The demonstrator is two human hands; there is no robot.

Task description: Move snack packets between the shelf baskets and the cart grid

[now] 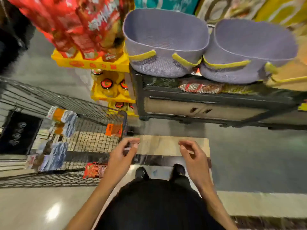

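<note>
Two purple baskets stand on a dark shelf unit: the left basket (164, 42) and the right basket (249, 50), both showing bare insides. A black wire cart grid (93, 138) stands at the left with blue-and-orange snack packets (62, 116) hanging on it, more packets (53, 156) lower down and a red packet (93, 170) near its bottom. My left hand (122, 156) hovers by the grid's right edge, fingers loosely curled, holding nothing. My right hand (193, 156) hangs in front of the shelf, also loosely curled and holding nothing.
Red snack bags (74, 25) hang above a yellow rack of bottles (109, 87) between grid and shelf. Packets (201, 87) lie on the shelf's lower level. An orange tag (113, 129) is clipped to the grid. My shoes (159, 173) stand on the floor below.
</note>
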